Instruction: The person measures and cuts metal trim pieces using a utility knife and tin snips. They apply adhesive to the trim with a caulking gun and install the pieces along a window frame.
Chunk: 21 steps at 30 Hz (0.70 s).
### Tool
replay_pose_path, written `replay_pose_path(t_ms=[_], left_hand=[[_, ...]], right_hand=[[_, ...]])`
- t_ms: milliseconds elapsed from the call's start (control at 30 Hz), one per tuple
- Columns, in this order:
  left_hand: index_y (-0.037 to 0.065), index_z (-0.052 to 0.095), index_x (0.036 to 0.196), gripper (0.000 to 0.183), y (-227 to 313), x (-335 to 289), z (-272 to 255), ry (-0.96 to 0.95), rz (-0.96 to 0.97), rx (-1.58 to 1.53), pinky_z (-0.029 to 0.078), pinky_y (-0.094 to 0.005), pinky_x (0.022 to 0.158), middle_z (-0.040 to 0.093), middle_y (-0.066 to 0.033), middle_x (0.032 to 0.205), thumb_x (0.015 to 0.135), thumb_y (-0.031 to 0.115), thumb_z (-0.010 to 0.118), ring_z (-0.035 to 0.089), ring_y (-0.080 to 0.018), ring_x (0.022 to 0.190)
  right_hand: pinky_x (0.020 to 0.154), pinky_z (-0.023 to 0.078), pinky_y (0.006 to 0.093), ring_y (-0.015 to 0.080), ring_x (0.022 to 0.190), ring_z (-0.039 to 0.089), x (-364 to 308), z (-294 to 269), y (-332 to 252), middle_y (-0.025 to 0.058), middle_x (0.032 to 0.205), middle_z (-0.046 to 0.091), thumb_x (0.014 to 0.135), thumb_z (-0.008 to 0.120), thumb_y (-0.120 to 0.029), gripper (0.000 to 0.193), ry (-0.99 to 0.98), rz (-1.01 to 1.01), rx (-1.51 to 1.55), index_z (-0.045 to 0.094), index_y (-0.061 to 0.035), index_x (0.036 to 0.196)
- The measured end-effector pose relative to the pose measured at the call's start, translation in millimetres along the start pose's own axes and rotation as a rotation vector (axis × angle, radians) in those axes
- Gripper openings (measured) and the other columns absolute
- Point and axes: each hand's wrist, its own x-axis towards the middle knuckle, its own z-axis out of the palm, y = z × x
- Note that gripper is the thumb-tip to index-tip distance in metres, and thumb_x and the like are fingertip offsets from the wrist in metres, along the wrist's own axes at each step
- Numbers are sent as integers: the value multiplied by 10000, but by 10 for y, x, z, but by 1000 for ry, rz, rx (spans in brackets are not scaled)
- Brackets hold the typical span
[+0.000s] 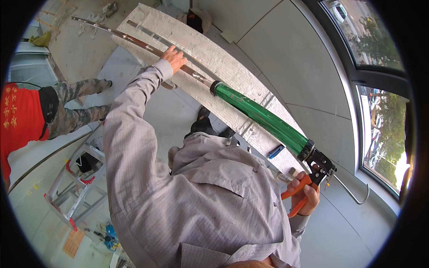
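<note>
My right hand (308, 194) grips the orange handle of a caulking gun (263, 118). The gun has a long green see-through barrel with black end caps, and a bent metal rod sticks out behind it. Its front end points far left and meets a long, thin brown trim strip (143, 45). Over that strip my left hand (173, 59) is curled, with fingers and thumb closed on it. Strip and gun barrel lie along a rough white plank (214, 58). Pale spots dot the strip. Beside the gun, on the plank, is a slim blue tool (276, 151), its kind unclear.
At the left stands another person in a red shirt (20, 120) and camouflage trousers. A stepladder (78, 187) with red fittings is below them, near a blue power tool (111, 237). Dark-framed windows (380, 129) line the right, above a grey panelled surface (295, 58).
</note>
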Motion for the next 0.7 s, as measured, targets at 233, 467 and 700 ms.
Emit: replay_pose_path(t_ms=[233,467,700], left_hand=[[128,691,1082,173,-370,-28,135,-80,-123,110,341,-493,1190,674,-119,1120,952,80,587,676,-280,1057],[148,706,1071,189,-628,40,399,-94,-191,109,342,-494,1180,684,-94,1111,973,128,546,680,-262,1080],[164,703,1063,179,-603,42,421,-88,-163,104,324,-506,1189,675,-85,1106,954,117,570,670,-252,1088]], right_hand=[[927,555,557,304,1032,635,22,13,76,139,1177,616,775,618,-93,621,-32,-27,101,516,-7,1381],[922,552,576,307,1044,662,-33,-80,61,156,1204,644,784,624,-110,651,37,-31,96,490,-20,1415],[870,570,534,304,1020,667,-48,-61,38,180,1181,650,796,607,-94,649,62,-44,91,480,-14,1428]])
